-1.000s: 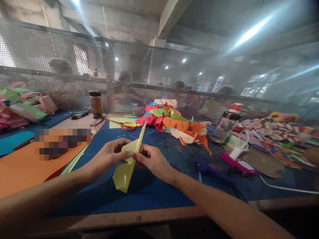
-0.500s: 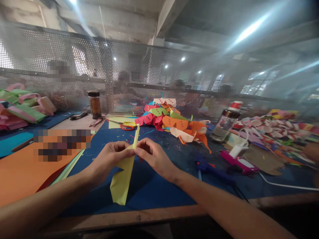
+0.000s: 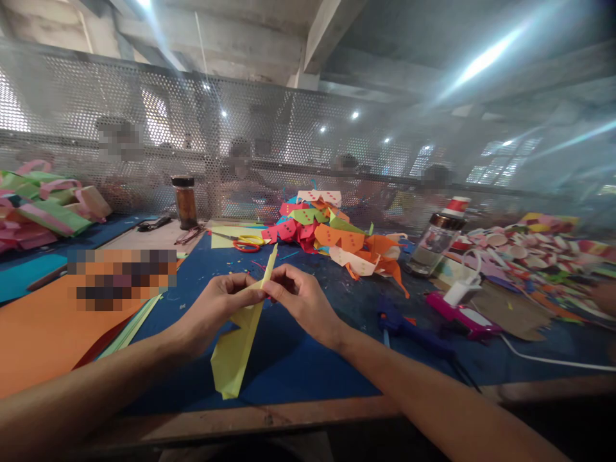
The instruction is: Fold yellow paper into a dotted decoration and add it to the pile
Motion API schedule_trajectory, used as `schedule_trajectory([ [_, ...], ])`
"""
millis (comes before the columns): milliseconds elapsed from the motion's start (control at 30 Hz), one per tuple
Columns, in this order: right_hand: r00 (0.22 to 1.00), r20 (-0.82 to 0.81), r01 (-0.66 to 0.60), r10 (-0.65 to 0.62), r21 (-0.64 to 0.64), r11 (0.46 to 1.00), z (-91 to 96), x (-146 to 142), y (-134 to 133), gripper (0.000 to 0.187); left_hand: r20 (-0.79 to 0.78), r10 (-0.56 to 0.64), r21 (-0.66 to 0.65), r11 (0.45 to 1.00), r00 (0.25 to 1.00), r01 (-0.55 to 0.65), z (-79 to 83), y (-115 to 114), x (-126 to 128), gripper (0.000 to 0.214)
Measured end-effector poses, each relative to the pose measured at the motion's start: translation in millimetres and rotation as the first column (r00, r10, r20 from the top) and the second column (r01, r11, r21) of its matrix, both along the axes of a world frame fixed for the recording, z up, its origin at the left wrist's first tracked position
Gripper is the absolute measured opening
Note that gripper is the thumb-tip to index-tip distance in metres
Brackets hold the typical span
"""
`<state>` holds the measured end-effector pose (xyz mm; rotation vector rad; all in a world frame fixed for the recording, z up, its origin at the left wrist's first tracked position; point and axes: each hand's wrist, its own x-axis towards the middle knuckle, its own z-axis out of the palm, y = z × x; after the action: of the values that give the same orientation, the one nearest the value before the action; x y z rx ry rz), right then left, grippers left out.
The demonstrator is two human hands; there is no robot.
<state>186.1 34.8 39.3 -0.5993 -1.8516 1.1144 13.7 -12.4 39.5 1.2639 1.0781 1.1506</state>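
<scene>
A folded yellow-green paper (image 3: pixel 235 350) is held up above the blue table mat (image 3: pixel 289 359), its long edge running from near the mat up to a narrow tip by the scissors. My left hand (image 3: pixel 219 305) pinches it from the left with fingers closed. My right hand (image 3: pixel 298 298) pinches the same fold from the right, thumb and forefinger pressed together. Both hands meet at the paper's upper middle.
A heap of coloured folded papers (image 3: pixel 337 234) lies behind, with yellow scissors (image 3: pixel 248 242) and a dark jar (image 3: pixel 185 202) to its left. Orange sheets (image 3: pixel 43 327) lie left. A glass bottle (image 3: pixel 440 234), a pink glue gun (image 3: pixel 462 314) and a blue tool (image 3: pixel 409 327) sit right. A perforated metal screen (image 3: pixel 289 147) backs the table.
The paper has swung lower and more upright. My right hand has slid up the fold, so both pinches now meet nearer its upper part.
</scene>
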Motion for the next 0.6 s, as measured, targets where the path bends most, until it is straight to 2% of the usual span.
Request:
schedule_trajectory([
  [233, 0.996, 0.037, 0.076, -0.078, 0.054, 0.996, 1.1, 0.7, 0.1, 0.013, -0.016, 0.022, 0.014, 1.000, 1.000, -0.022, -4.0, 2.3, -0.6, 0.032],
  [433, 0.995, 0.086, 0.038, -0.045, 0.088, 0.995, 0.6, 0.4, 1.2, 0.012, -0.038, 0.036, 0.010, 0.999, 0.999, -0.036, -6.3, 2.0, -2.3, 0.032],
  [600, 0.989, 0.102, 0.088, -0.103, 0.148, 0.985, 0.3, 0.6, 0.6, 0.012, -0.055, 0.054, -0.012, 0.998, 0.997, -0.055, -5.7, 2.8, -1.6, 0.034],
])
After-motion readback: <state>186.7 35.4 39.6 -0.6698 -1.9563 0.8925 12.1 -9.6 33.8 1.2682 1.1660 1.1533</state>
